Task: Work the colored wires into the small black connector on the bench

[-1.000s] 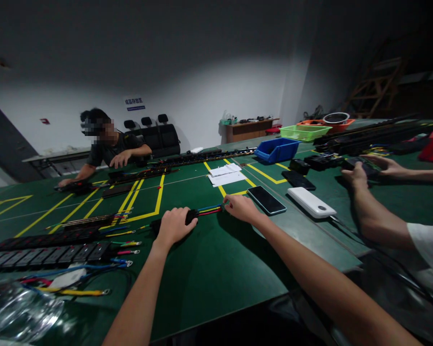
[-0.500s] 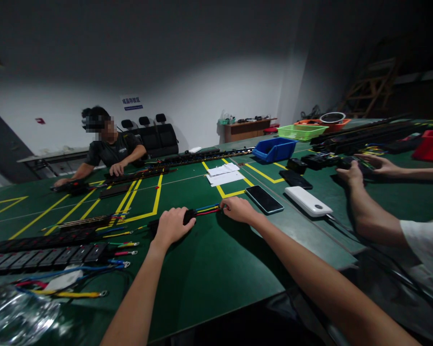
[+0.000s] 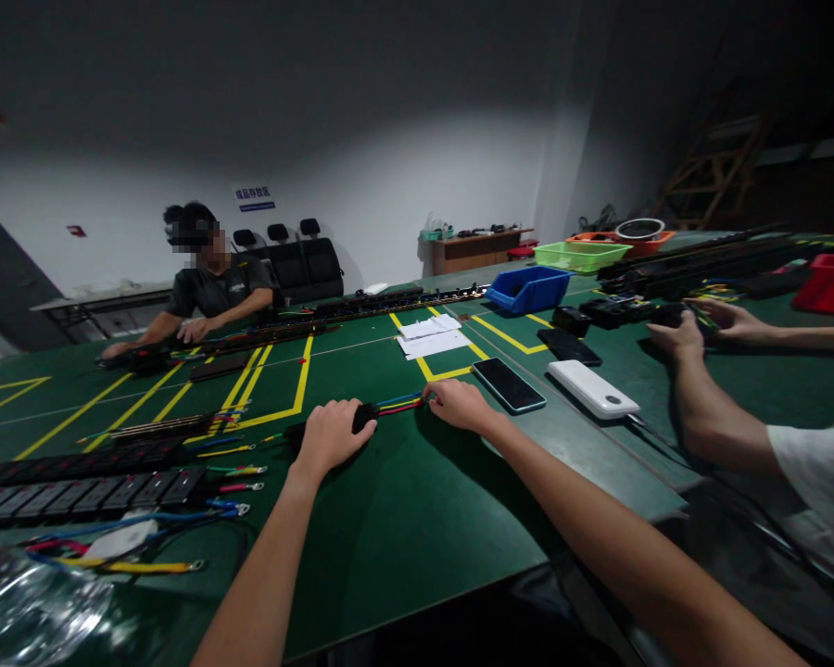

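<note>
Two hands sit apart on one piece; the left hand (image 3: 334, 434) is clasped over a black housing (image 3: 366, 413), which lies on the green table (image 3: 417, 519) under its palm; the right hand (image 3: 457, 405) pinches near the ends of the coloured wires (image 3: 398, 405) bridging the gap between the hands, though its fingers hide the tips; the housing looks rigid and probably light, best held across its body; the wires should bend yet spring back, so gripping near the ends seems surest; hard tugging could strain their joints.
</note>
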